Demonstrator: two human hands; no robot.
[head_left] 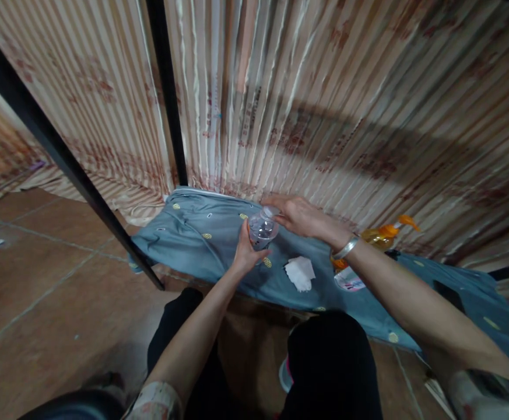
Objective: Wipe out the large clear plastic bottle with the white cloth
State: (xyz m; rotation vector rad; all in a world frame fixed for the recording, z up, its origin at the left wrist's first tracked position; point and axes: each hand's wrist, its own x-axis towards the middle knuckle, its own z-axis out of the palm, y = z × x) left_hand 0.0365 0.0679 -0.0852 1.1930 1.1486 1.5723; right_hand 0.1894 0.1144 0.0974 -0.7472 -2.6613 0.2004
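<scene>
A clear plastic bottle (pixel 263 226) stands upright or nearly so above the blue-grey cloth (pixel 193 233). My left hand (pixel 247 252) is wrapped round its body, thumb on the near side. At the top, the fingers of my right hand (pixel 295 214) are closed on the whitish bottle cap (pixel 270 211); whether the cap is on the neck or loose I cannot tell. A crumpled white tissue (pixel 300 274) lies on the cloth below my right hand. A silver bangle (pixel 346 247) circles my right wrist.
An amber bottle with an orange pump top (pixel 381 235) sits behind my right forearm, near a white package (pixel 349 280). A dark flat object (pixel 449 295) lies further right. Black metal posts (pixel 169 87) rise at the left, before a striped curtain (pixel 324 116).
</scene>
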